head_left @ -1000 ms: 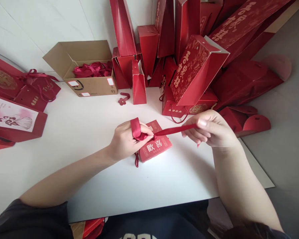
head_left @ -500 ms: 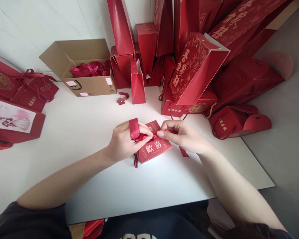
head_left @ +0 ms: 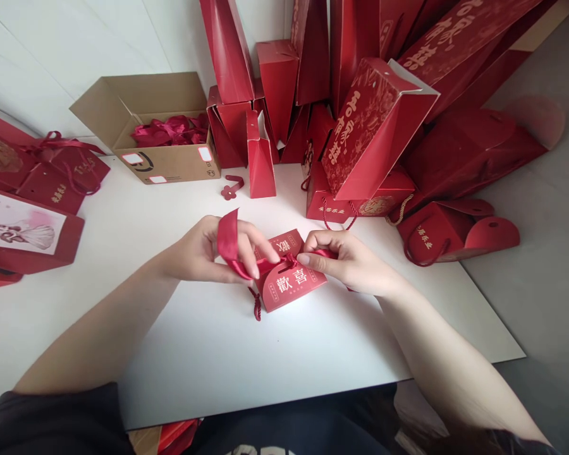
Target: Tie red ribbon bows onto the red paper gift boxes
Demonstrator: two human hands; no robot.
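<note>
A small red gift box (head_left: 296,285) with white characters lies on the white table, a twisted red cord (head_left: 256,306) beside its left corner. Across its top runs a red satin ribbon (head_left: 227,239), knotted near the box's middle. My left hand (head_left: 213,249) is left of the box, with the ribbon looped over its fingers and held between them; part of the grip is hidden. At the right of the knot, my right hand (head_left: 344,260) pinches the ribbon between thumb and bent forefinger.
At the back left stands an open cardboard box (head_left: 171,163) with red ribbons inside. A red flower-ended strip (head_left: 230,189) lies near a small upright red box (head_left: 262,164). Red boxes (head_left: 360,139) are stacked at the back right, and a decorated box (head_left: 26,221) sits far left.
My left hand has moved left, away from the knot, drawing the ribbon with it, its fingers more spread. My right hand stays almost in place at the knot.
</note>
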